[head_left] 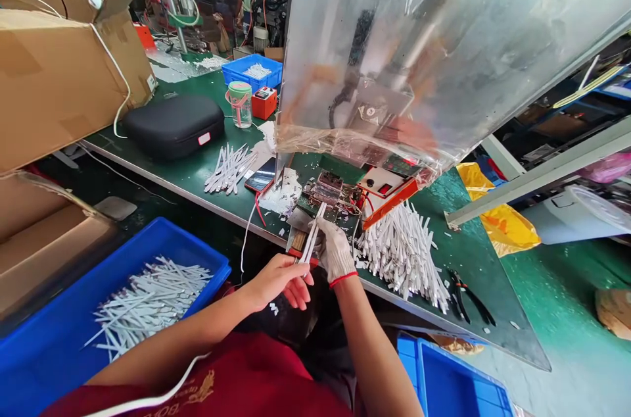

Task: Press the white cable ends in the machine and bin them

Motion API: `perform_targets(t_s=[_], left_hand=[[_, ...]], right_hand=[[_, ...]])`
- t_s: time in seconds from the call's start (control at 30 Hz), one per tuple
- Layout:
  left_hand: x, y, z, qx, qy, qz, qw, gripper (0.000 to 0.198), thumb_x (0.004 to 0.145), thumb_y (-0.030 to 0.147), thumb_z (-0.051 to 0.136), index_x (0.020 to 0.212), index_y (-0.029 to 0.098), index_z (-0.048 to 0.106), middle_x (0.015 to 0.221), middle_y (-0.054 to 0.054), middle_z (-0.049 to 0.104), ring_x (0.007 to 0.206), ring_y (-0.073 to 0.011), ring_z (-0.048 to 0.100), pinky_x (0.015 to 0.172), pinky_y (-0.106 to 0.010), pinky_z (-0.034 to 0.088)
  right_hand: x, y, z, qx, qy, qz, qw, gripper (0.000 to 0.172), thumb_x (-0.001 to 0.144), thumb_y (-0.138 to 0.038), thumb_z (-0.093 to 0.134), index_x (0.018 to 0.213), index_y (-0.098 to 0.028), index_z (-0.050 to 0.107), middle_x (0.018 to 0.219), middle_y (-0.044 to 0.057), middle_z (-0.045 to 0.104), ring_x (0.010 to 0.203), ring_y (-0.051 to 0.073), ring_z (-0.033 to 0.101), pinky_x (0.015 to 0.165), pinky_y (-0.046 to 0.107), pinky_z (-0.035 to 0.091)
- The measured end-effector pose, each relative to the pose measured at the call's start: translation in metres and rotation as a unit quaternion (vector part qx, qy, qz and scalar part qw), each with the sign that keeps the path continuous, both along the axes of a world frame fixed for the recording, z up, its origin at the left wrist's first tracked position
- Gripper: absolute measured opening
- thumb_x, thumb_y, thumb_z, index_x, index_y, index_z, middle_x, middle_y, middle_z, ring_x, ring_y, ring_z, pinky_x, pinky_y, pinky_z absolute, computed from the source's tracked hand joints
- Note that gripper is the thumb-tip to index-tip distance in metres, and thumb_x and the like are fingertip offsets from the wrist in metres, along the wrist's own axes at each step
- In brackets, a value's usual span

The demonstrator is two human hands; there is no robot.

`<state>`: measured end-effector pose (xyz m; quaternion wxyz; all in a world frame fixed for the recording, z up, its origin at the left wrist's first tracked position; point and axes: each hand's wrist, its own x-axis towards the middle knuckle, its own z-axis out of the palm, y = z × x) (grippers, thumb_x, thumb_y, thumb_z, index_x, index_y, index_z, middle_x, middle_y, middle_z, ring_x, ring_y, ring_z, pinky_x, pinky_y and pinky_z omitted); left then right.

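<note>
The hands worked right at the front edge of the green table point(473, 252), which ran slanting from the upper left down to the lower right. Open room was scarce. A big heap of strips point(404, 252) lay just right of the hands, a circuit board point(330, 196) sat directly beyond them, and a clear plastic sheet point(434, 42) hung low over the board. A phone point(261, 177) and a smaller heap point(229, 170) lay to the left, with a black case point(172, 124) farther back. Pliers point(468, 298) rested near the table's edge, well to the right. Below the edge, a blue bin point(49, 344) full of strips stood at the left, and a second bin point(453, 384) showed at the lower right.

The left hand point(279, 279) was bare. It reached in from the lower left with the forearm nearly level, just off the table's edge, and its thumb and fingers pinched the near end of the white strips point(314, 233). The right hand point(332, 249) wore a white glove with a red cuff. Its forearm rose steeply from below, and its fingers were closed on the same strips higher up, over the table's edge.

The white strips were held side by side between the two hands. Their long axis ran from the left hand up and slightly right, and the far ends pointed at the circuit board, reaching its near side.
</note>
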<state>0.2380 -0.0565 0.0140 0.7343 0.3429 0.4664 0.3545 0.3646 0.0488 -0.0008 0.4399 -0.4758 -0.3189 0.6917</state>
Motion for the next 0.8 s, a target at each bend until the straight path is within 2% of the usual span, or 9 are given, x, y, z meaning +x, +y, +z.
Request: perform_targets(t_s=[0.13, 0.27, 0.43, 0.63, 0.8], left_hand=[[0.003, 0.001, 0.001, -0.008, -0.004, -0.003, 1.0, 0.052, 0.076, 0.061, 0.064, 0.08, 0.01, 0.069, 0.062, -0.011, 0.072, 0.052, -0.0214, 0.069, 0.047, -0.024, 0.049], [0.006, 0.004, 0.002, -0.014, 0.0, -0.009, 1.0, 0.071, 0.075, 0.078, 0.057, 0.087, 0.009, 0.07, 0.063, -0.011, 0.072, 0.053, -0.0213, 0.069, 0.048, -0.025, 0.05], [0.007, 0.008, 0.001, -0.01, -0.002, -0.025, 1.0, 0.077, 0.068, 0.085, 0.056, 0.08, 0.009, 0.069, 0.062, -0.011, 0.071, 0.051, -0.021, 0.068, 0.048, -0.026, 0.05], [0.012, 0.011, -0.008, -0.014, -0.014, -0.014, 1.0, 0.08, 0.062, 0.088, 0.056, 0.074, 0.009, 0.069, 0.058, -0.012, 0.069, 0.049, -0.0208, 0.067, 0.045, -0.026, 0.048], [0.014, 0.012, -0.015, -0.005, -0.031, -0.009, 0.999, 0.08, 0.06, 0.088, 0.056, 0.072, 0.01, 0.07, 0.056, -0.011, 0.068, 0.049, -0.0205, 0.066, 0.046, -0.026, 0.048]], right_hand=[[0.002, 0.004, -0.002, -0.002, -0.005, 0.014, 1.0, 0.029, 0.068, -0.042, 0.076, 0.072, -0.014, 0.071, 0.054, 0.0, 0.06, 0.038, 0.009, 0.043, 0.035, 0.022, 0.033], [0.0, 0.018, -0.002, 0.0, -0.002, 0.001, 1.0, 0.025, 0.071, -0.039, 0.074, 0.076, -0.015, 0.072, 0.056, 0.001, 0.062, 0.04, 0.012, 0.048, 0.036, 0.023, 0.036], [-0.006, 0.033, 0.002, -0.01, 0.027, -0.011, 1.0, 0.025, 0.076, -0.037, 0.072, 0.075, -0.013, 0.071, 0.06, 0.004, 0.064, 0.048, 0.014, 0.056, 0.045, 0.025, 0.047], [-0.009, 0.031, 0.003, 0.013, 0.008, -0.015, 1.0, 0.033, 0.071, -0.045, 0.077, 0.073, -0.013, 0.069, 0.057, 0.003, 0.062, 0.046, 0.015, 0.056, 0.042, 0.026, 0.044], [-0.008, 0.031, -0.001, 0.037, -0.016, -0.016, 0.999, 0.033, 0.071, -0.047, 0.078, 0.076, -0.015, 0.068, 0.059, 0.003, 0.064, 0.048, 0.017, 0.058, 0.042, 0.028, 0.044]])
